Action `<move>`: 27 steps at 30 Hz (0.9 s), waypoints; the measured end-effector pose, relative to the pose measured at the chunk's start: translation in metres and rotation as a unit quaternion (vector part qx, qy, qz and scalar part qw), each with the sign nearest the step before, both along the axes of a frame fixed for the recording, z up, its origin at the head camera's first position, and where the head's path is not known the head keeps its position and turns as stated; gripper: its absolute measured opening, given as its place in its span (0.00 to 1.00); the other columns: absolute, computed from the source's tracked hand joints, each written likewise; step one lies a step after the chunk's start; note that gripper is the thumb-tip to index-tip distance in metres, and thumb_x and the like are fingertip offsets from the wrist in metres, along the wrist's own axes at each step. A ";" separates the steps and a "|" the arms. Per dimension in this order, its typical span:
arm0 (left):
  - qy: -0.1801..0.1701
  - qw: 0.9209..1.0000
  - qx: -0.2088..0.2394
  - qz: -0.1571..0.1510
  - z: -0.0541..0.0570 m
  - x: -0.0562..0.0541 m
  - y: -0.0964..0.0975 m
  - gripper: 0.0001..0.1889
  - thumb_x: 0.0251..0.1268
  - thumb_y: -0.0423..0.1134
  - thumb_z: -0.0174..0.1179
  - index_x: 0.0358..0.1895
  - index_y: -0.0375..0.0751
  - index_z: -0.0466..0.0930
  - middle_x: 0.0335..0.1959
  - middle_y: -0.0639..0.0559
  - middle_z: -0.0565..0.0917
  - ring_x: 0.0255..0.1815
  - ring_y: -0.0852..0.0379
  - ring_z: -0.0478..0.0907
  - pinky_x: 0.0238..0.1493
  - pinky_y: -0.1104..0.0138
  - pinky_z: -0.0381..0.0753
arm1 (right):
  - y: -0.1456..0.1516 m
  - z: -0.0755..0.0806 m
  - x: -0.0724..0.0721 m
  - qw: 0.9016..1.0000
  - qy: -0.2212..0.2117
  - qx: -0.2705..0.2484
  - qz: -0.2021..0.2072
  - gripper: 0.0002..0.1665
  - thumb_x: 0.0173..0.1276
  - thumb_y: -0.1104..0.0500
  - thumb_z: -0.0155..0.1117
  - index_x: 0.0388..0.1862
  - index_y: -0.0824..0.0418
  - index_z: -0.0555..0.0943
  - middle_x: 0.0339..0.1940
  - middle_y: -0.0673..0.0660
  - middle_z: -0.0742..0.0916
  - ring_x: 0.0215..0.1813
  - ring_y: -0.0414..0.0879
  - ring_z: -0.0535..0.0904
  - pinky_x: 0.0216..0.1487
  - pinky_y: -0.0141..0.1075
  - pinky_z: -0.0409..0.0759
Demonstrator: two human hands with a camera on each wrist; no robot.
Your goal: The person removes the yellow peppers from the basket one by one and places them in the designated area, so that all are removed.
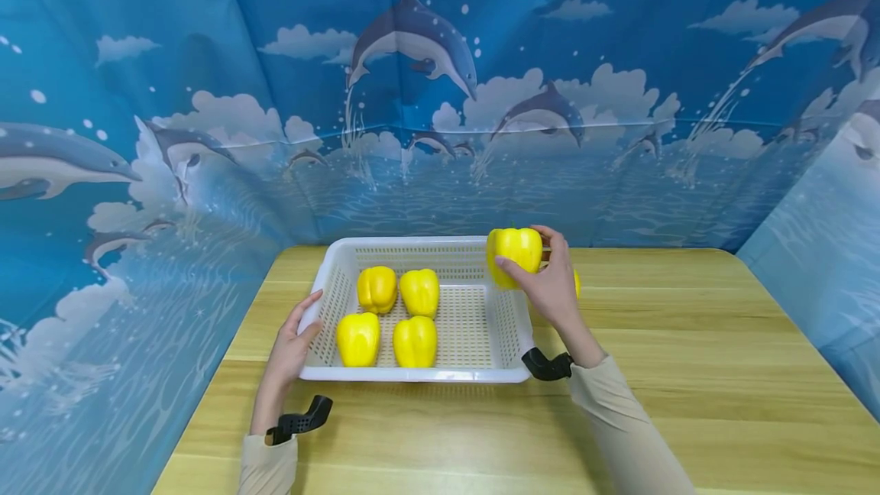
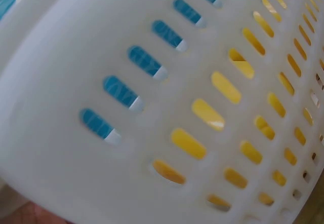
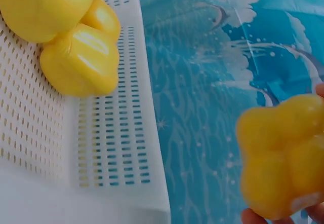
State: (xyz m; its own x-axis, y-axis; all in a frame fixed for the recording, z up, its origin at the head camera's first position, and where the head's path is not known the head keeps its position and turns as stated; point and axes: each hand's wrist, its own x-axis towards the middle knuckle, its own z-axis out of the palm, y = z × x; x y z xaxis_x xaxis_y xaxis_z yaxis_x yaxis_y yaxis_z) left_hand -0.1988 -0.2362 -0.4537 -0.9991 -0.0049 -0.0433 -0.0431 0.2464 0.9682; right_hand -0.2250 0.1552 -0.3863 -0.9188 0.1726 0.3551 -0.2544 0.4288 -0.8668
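Observation:
A white plastic basket (image 1: 412, 375) with slotted walls stands on the table, with several yellow bell peppers (image 1: 415, 342) grouped in its left part. My left hand (image 1: 289, 350) grips the basket's left rim, thumb and fingers at the edge. In the left wrist view, the slotted basket wall (image 2: 61, 82) fills the picture and yellow shows through its slots. Up over the basket's back right corner, my right hand (image 1: 555, 289) holds a yellow bell pepper (image 1: 519, 250) between thumb and fingers. The right wrist view shows this pepper's lobed end (image 3: 283, 158) beside the basket.
Partly hidden behind the right hand, another yellow thing (image 1: 577, 283) lies to the right of the basket. The wooden table (image 1: 694, 357) extends to the right and front. A blue dolphin-print curtain (image 1: 440, 174) hangs along the back and sides.

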 end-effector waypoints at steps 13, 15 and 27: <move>0.000 1.000 0.010 -0.006 0.003 0.001 0.001 0.26 0.75 0.34 0.42 0.73 0.53 0.55 0.74 0.42 0.53 0.67 0.38 0.58 0.60 0.41 0.61 | 0.044 -0.009 0.007 0.990 0.069 -0.079 -0.094 0.42 0.55 0.54 0.72 0.65 0.60 0.62 0.55 0.54 0.71 0.46 0.45 0.64 0.41 0.36 0.64; 0.001 1.000 0.010 -0.007 0.003 0.001 0.001 0.26 0.75 0.34 0.42 0.73 0.53 0.55 0.73 0.41 0.53 0.67 0.38 0.59 0.60 0.41 0.62 | 0.051 -0.012 0.007 0.987 0.082 -0.084 -0.111 0.42 0.54 0.55 0.72 0.64 0.61 0.63 0.55 0.52 0.71 0.46 0.44 0.64 0.41 0.35 0.64; -0.006 1.000 0.004 -0.003 0.002 0.000 0.000 0.26 0.75 0.36 0.43 0.73 0.54 0.55 0.74 0.43 0.53 0.67 0.39 0.59 0.60 0.42 0.61 | 0.077 -0.023 0.012 0.976 0.086 -0.081 -0.182 0.40 0.56 0.55 0.71 0.64 0.61 0.65 0.52 0.51 0.69 0.46 0.39 0.62 0.41 0.34 0.60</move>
State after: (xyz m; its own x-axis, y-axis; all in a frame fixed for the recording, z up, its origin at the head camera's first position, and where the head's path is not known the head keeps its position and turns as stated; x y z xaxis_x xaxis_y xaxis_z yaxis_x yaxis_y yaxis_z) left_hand -0.1988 -0.2365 -0.4521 -0.9985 0.0025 -0.0553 -0.0531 0.2389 0.9696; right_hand -0.2129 0.2324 -0.4098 -0.7146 0.5438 0.4401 -0.2587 0.3790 -0.8885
